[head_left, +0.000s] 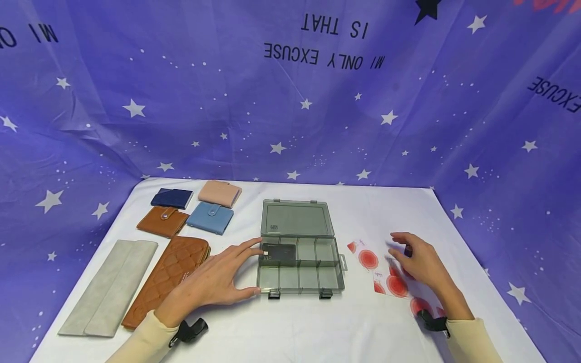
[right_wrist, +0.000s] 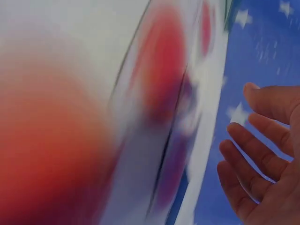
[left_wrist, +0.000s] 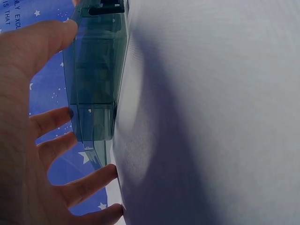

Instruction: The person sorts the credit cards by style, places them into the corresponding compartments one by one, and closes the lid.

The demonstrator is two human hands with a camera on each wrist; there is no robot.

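A translucent grey-green compartment box (head_left: 277, 277) lies with its lid (head_left: 297, 219) folded back. Across its upper left compartments rests a dark card (head_left: 283, 253) marked VIP. My left hand (head_left: 213, 277) is spread at the box's left side, a fingertip at the card's left edge and the thumb near the front corner. In the left wrist view, the thumb (left_wrist: 51, 42) overlaps the box wall (left_wrist: 93, 75). My right hand (head_left: 422, 259) hovers over white cards with red circles (head_left: 367, 259), its fingers loosely bent and holding nothing. Part of the cards is hidden behind that hand.
To the left lie a grey long wallet (head_left: 109, 287) and a brown quilted wallet (head_left: 159, 277), partly under my left forearm. Behind them are small navy (head_left: 172, 198), pink (head_left: 219, 193), brown (head_left: 162, 221) and blue (head_left: 210, 218) wallets. A purple starred cloth (head_left: 290, 116) surrounds the white table.
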